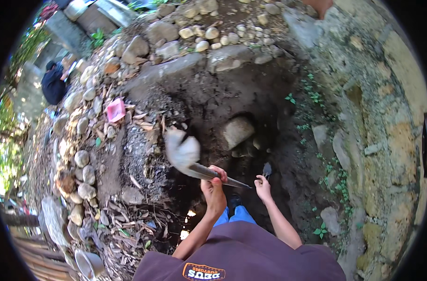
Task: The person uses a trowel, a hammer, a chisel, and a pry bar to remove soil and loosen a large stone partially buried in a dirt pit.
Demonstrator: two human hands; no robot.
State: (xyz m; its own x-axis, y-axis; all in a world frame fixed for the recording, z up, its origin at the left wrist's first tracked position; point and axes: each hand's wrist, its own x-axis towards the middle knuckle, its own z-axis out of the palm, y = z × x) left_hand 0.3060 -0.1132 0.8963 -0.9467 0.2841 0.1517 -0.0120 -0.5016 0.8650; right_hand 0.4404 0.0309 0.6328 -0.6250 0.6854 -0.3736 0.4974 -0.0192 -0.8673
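My left hand [214, 191] is closed around the grey shaft of a long-handled tool [208, 172]. Its pale, scoop-like head [183, 149] is blurred and points up to the left, while the shaft tapers towards my right. My right hand [263, 189] has curled fingers around what looks like a small trowel; the grey blade [267, 169] shows just beyond them, its handle hidden. Both hands are over a dark earth pit [213, 98]. Ahead of them, a large stone [238, 131] sits half sunk in the soil, with smaller stones beside it.
Piled stones [162, 31] border the pit's far side. A pink plastic container [116, 110] lies among dry leaves at left. A rough masonry wall [378, 140] stands on the right. A person in dark clothes [53, 84] sits at far left. A grey bucket [89, 263] lies lower left.
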